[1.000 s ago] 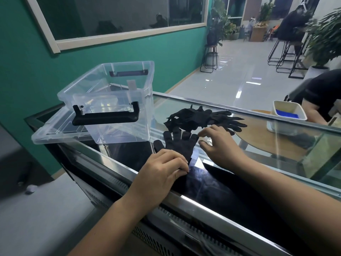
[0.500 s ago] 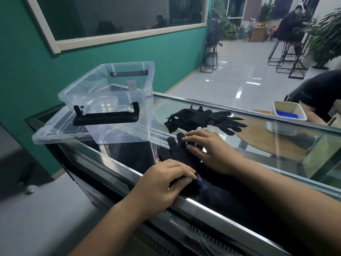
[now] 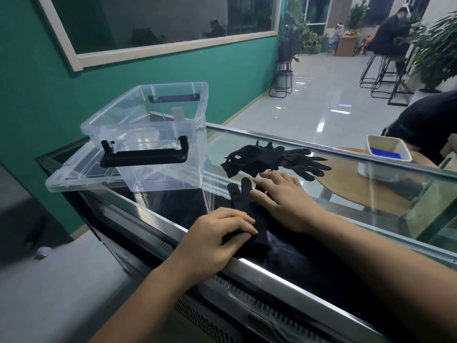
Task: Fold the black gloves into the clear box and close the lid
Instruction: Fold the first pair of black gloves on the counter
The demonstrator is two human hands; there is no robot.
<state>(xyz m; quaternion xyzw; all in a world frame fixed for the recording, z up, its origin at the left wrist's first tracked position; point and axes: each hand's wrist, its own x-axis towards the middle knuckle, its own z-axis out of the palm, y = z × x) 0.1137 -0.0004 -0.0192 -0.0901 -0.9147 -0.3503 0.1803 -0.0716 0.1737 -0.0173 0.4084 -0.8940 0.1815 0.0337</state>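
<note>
One black glove point(image 3: 243, 206) lies flat on the glass counter point(image 3: 371, 219) in front of me, fingers pointing away. My left hand point(image 3: 217, 240) holds its cuff end at the near edge, fingers curled over the fabric. My right hand point(image 3: 284, 196) rests flat on the glove's palm and fingers, pressing it down. A pile of more black gloves point(image 3: 274, 158) lies just beyond. The clear box point(image 3: 153, 134) with black handles stands open at the left, on top of its clear lid point(image 3: 74, 179).
A white tub point(image 3: 385, 154) with something blue inside sits at the far right of the counter, beside another person's arm in a black sleeve point(image 3: 425, 125). The counter's metal front rail point(image 3: 284, 280) runs under my forearms. Stools and plants stand far behind.
My right hand slid from the glove's fingertips toward me over the glove. My left hand drew the cuff end closer to the near edge.
</note>
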